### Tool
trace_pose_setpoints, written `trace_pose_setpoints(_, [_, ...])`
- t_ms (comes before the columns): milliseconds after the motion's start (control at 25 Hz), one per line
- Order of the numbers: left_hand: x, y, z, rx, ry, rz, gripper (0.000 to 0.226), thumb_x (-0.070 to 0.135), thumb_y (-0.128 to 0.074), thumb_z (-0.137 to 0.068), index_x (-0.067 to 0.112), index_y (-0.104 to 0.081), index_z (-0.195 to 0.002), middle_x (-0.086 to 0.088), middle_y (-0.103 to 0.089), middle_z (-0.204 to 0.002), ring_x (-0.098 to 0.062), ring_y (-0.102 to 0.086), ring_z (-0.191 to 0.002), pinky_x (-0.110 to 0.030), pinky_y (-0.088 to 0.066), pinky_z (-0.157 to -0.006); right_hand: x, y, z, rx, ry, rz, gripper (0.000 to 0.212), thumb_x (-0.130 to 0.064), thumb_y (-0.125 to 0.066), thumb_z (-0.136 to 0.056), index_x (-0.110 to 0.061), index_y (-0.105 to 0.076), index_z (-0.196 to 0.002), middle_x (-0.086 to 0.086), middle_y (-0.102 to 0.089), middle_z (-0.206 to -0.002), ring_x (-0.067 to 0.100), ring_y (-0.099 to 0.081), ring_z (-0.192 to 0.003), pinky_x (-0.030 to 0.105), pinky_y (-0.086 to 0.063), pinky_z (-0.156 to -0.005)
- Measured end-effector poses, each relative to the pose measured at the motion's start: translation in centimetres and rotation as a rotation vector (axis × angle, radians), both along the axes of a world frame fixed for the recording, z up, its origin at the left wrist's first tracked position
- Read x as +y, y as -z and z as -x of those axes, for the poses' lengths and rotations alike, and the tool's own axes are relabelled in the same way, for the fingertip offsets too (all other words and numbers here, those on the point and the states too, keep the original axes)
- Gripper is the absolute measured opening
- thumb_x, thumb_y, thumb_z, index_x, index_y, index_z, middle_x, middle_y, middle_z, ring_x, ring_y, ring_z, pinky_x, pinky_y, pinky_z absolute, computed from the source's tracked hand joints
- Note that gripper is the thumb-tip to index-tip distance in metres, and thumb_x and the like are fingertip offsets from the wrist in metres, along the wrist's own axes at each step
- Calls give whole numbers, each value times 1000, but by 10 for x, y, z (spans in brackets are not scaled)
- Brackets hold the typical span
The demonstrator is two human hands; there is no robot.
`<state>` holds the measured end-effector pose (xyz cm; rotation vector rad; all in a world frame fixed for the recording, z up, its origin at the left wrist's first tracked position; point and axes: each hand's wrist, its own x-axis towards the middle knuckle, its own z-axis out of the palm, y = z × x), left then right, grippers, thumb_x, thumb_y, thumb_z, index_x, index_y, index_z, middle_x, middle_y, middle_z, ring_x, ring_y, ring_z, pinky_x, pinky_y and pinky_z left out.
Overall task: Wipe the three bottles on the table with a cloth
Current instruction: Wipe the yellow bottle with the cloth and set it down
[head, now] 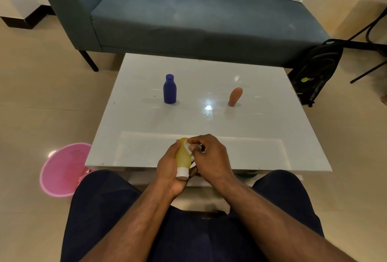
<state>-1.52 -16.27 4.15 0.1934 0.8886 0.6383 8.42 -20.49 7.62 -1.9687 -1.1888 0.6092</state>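
My left hand (168, 167) grips a yellow bottle (182, 158) with a white cap, held over the near edge of the white table (261, 127), cap pointing toward me. My right hand (211, 157) pinches a small white cloth (187, 145) against the bottle's upper side; most of the cloth is hidden under the fingers. A blue bottle (169, 89) stands upright at the table's middle left. An orange bottle (235, 96) stands cap-down and leaning at the middle right. Both are well beyond my hands.
A pink bin (62, 169) sits on the floor left of the table. A blue-grey sofa (188, 16) runs behind the table. A black backpack (316, 71) leans at the far right, beside thin black furniture legs. My knees are under the table's near edge.
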Motion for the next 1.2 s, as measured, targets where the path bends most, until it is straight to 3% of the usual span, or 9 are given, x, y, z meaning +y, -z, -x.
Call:
trace_pose_setpoints(200, [11, 10, 5, -65, -104, 82, 39, 36, -54, -103, 6, -62, -126, -12, -77, -107, -26, -72, -103, -41, -57, -82, -28, 0, 30, -137, -238, -66, 23, 0, -57, -88, -12, -71, -101, -1, -59, -97, 11, -57, -91, 22, -48, -80])
trace_pose_setpoints(440, [11, 15, 3, -72, -114, 122, 43, 31, -62, -98, 6, -60, -133, -16, -72, -112, -27, -72, -93, -38, -61, -76, -12, 11, 11, -170, -178, -28, 27, -1, -55, -88, -12, -70, -107, 1, -58, -100, 17, -58, -97, 35, -53, -81])
trace_pose_setpoints(520, [11, 19, 4, -68, -132, 108, 38, 29, -65, -96, 10, -65, -130, -16, -73, -115, -27, -74, -95, -39, -59, -83, -16, 7, 21, -228, -244, -8, 29, -2, -53, -86, -14, -70, -107, 1, -59, -101, 19, -55, -99, 32, -50, -84])
trace_pose_setpoints(640, [14, 18, 5, -46, -134, 75, 29, 33, -57, -100, 16, -68, -122, -13, -75, -111, -27, -74, -96, -41, -61, -79, -33, 2, 31, -229, -370, -33, 34, -3, -50, -81, -17, -70, -104, 0, -60, -100, 19, -52, -94, 28, -45, -82])
trace_pose_setpoints(760, [17, 17, 3, -63, -142, 94, 27, 32, -51, -104, 18, -65, -122, -13, -69, -105, -29, -69, -92, -39, -62, -71, -26, 9, 12, -202, -247, -14, 34, 3, -55, -83, -17, -70, -105, -2, -61, -99, 15, -55, -94, 31, -50, -83])
trace_pose_setpoints(840, [14, 17, 3, -33, -130, 57, 28, 29, -52, -104, 19, -64, -126, -15, -67, -110, -30, -68, -93, -43, -59, -78, -22, 7, 10, -211, -205, 6, 31, 2, -55, -83, -16, -70, -104, -1, -61, -99, 16, -56, -94, 34, -50, -83])
trace_pose_setpoints(920, [14, 21, 5, 25, -106, 12, 31, 31, -51, -104, 21, -64, -131, -15, -66, -117, -29, -66, -97, -45, -55, -89, -25, 4, 23, -258, -315, -2, 33, 1, -53, -81, -17, -69, -103, -2, -62, -99, 17, -54, -92, 31, -49, -82])
trace_pose_setpoints(1040, [16, 22, 6, 42, -67, 7, 36, 40, -48, -104, 25, -63, -134, -14, -64, -122, -28, -64, -99, -47, -52, -92, -32, 3, 23, -318, -459, -25, 39, 2, -54, -77, -20, -68, -106, -3, -63, -100, 17, -50, -89, 26, -43, -77])
trace_pose_setpoints(1200, [14, 17, 3, 13, -66, -16, 40, 48, -47, -102, 27, -65, -131, -14, -63, -116, -28, -61, -91, -47, -52, -87, -21, 11, 2, -307, -266, 72, 39, -1, -58, -84, -18, -63, -119, 0, -64, -104, 19, -55, -98, 32, -46, -87])
